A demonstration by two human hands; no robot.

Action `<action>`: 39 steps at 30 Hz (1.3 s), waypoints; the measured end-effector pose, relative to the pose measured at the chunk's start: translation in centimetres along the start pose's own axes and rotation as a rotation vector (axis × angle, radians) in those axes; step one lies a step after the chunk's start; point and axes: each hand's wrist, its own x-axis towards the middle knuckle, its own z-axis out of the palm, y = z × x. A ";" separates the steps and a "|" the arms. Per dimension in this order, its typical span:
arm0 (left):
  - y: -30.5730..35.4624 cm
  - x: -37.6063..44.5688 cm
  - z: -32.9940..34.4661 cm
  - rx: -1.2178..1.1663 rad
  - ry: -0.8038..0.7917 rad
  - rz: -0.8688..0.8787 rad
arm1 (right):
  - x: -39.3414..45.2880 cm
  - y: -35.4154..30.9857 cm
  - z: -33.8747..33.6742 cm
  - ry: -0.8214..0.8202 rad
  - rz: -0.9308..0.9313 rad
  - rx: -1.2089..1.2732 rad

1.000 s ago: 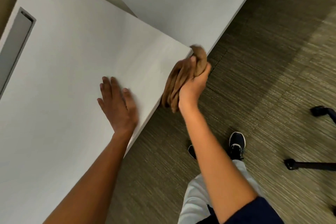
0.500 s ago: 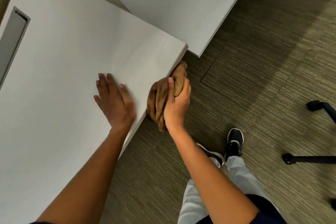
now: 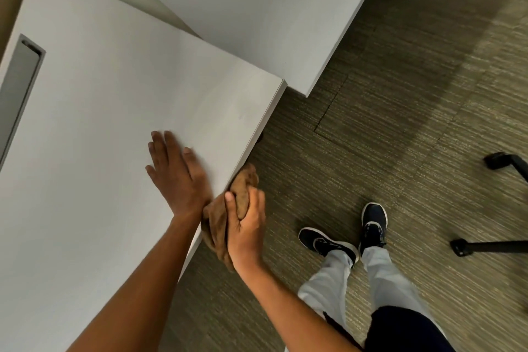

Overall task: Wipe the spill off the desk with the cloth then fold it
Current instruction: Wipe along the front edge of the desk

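1. L hand (image 3: 178, 177): flat on the counter (image 3: 94, 151), palm down, fingers straight and spread slightly, pointing away from the person. Holds nothing. Wrist sits just inside the counter's near edge.

2. R hand (image 3: 246, 226): off the counter, beside its near edge, over the floor (image 3: 400, 128). Fingers and thumb curled round the cloth (image 3: 218, 223); firm grip, thumb on top.

3. Cloth: brown, bunched, not folded. Pressed against the counter's side edge, approx. level w/ the L wrist and touching it. One end sticks up past the R fingers along the edge; other end hangs below the R wrist.

4. Counter: pale grey top, corner pointing to the right of view. Long grey recessed slot (image 3: 20, 91) near its far left side. No spill discernible on the top at this res.

5. Second grey surface (image 3: 257, 8) behind the counter, separate slab, its corner just beyond the counter's corner.

6. Floor: striped olive carpet. Person's two dark shoes (image 3: 371, 223) w/ white soles, light trousers above. Black chair-base legs (image 3: 491, 246) at right, well apart from the counter.
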 end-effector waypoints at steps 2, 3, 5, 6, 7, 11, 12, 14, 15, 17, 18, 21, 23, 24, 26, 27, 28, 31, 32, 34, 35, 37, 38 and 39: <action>0.0 0.0 -0.1 -0.007 0.002 0.002 | 0.4 0.1 0.0 0.018 -0.008 -0.027; -0.1 0.0 -0.1 -0.009 0.004 0.005 | 0.9 -0.1 -0.1 0.029 -0.023 -0.039; -0.1 0.0 -0.1 -0.017 0.005 0.012 | 2.3 -0.8 -0.3 0.090 -0.054 -0.038; -0.1 0.0 -0.1 -0.021 0.005 0.010 | 3.3 -1.3 -0.4 0.139 -0.059 -0.033; -0.2 0.0 0.0 -0.024 0.006 0.004 | 4.3 -1.7 -0.4 0.190 -0.058 -0.031; -0.2 0.0 -0.1 -0.022 -0.001 0.002 | 7.7 -3.3 -1.1 0.313 -0.082 -0.059; -0.2 0.0 -0.1 -0.029 0.000 -0.001 | 8.3 -3.6 -1.4 0.320 -0.097 -0.063; -0.1 -0.1 0.0 -0.036 0.001 -0.001 | 10.0 -4.5 -2.2 0.348 -0.123 -0.070; 0.0 -0.1 -0.1 -0.034 -0.003 0.001 | 11.4 -5.3 -2.5 0.381 -0.119 -0.071; 0.0 -0.1 -0.1 -0.026 -0.008 0.000 | 14.9 -7.1 -3.3 0.451 -0.087 -0.056; 0.0 -0.1 -0.1 -0.021 -0.008 -0.002 | 16.6 -7.9 -3.6 0.472 -0.078 -0.058; 0.1 0.1 -0.2 -0.011 -0.013 0.004 | 18.6 -8.7 -4.3 0.474 -0.088 -0.089; 0.3 0.0 -0.2 -0.009 -0.011 0.000 | 18.3 -8.3 -4.3 0.451 -0.077 -0.074; 0.3 0.0 -0.2 -0.003 -0.011 0.000 | 17.8 -8.1 -4.2 0.443 -0.081 -0.064; 0.4 -0.1 -0.3 0.009 -0.013 0.008 | 16.6 -7.9 -4.1 0.413 -0.115 -0.042; 0.3 -0.1 -0.3 0.014 -0.015 0.011 | 15.8 -7.8 -4.0 0.389 -0.141 -0.030; 0.3 0.0 -0.3 0.015 -0.015 0.014 | 15.0 -7.6 -3.8 0.365 -0.168 -0.017; 0.5 0.1 -0.1 0.020 -0.014 0.013 | 12.6 -6.5 -3.2 0.333 -0.229 -0.023; 0.5 0.0 -0.1 0.023 -0.011 0.013 | 11.8 -6.0 -3.0 0.321 -0.241 -0.034; 0.5 -0.1 -0.1 0.027 -0.005 0.009 | 9.8 -4.7 -2.4 0.268 -0.260 -0.049; 0.4 -0.1 -0.1 0.029 -0.007 0.007 | 8.6 -3.9 -2.1 0.233 -0.267 -0.059; 0.3 -0.1 -0.1 0.029 -0.012 0.004 | 6.2 -2.3 -1.6 0.162 -0.291 -0.090; 0.3 -0.1 -0.1 0.030 -0.014 0.003 | 5.1 -1.6 -1.4 0.130 -0.307 -0.103; 0.2 0.0 -0.1 0.032 -0.017 0.001 | 4.1 -0.9 -1.2 0.100 -0.320 -0.116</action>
